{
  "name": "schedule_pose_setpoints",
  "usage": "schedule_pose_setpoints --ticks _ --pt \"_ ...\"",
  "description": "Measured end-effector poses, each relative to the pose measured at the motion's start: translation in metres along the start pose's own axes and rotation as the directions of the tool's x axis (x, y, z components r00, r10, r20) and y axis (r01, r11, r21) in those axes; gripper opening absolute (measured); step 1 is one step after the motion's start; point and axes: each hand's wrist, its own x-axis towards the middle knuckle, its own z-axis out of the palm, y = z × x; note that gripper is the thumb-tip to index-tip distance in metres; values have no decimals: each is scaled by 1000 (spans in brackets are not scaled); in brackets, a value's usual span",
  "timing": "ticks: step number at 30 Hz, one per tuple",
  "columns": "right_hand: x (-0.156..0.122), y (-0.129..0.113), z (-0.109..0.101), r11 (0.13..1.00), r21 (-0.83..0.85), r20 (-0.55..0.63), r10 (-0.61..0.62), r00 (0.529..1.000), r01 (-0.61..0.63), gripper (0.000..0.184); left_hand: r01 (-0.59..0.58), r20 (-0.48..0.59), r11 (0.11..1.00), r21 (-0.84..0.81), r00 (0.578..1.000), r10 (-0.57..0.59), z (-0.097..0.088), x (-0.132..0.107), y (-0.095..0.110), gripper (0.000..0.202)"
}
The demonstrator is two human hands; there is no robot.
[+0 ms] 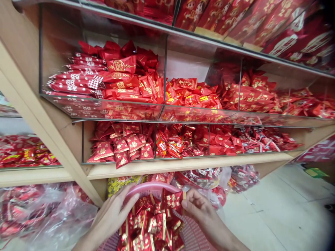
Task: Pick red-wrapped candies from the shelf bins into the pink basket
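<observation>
Heaped red-and-gold foil-wrapped sweets (151, 226) fill a pink plastic mesh basket (154, 186) at bottom centre, closest to the lens; wrappers glossy, crimped ends, gold characters printed on them, pile standing above the basket wall. Left hand (112, 212) on the basket's left side, fingers curled over the rim and closed on it. Right hand (204, 212) at the right side, thumb and fingertips pinched together on one square red foil packet with gold print (172, 201), held upright just above the heap near the back rim. Crumpled clear plastic bags of red sweets (52, 216) crowd close to the left hand; open pale tiled floor (282, 202) lies to the right, with a small green object (315, 172) further off on it. Behind the basket, more clear bags of mixed sweets (204, 177) sit under the pale wooden shelf edge (183, 164), which overhangs just beyond the basket rim. A slanted wooden upright (44, 122) runs down toward the left hand. Above the edge, lower glass-fronted bins (136, 143) hold red packets, split by glass dividers. Higher, upper glass bins (117, 80) carry long red-and-white wrapped bars at left and loose red packets to the right. Farthest up, large red packs with white characters (261, 24) line the top shelf.
</observation>
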Motion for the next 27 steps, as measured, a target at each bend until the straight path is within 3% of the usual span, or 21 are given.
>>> schedule_pose_setpoints --ticks 10,13,18,23,27 --pt "-2 5 -2 999 42 47 6 999 -8 27 2 -17 1000 28 1000 -2 1 1 0 47" --pt "3 6 -4 1000 21 -17 20 1000 -20 27 17 -8 1000 24 1000 -17 1 0 1 45" --pt "13 9 -3 983 133 -187 153 970 -129 34 17 11 1000 6 1000 -17 1 1 2 42" --pt "20 16 15 920 315 -165 297 941 -235 38 4 13 1000 3 1000 -4 0 2 1 44" --pt "26 24 31 881 399 -141 333 932 -255 38 6 13 1000 23 1000 -6 0 2 0 43"
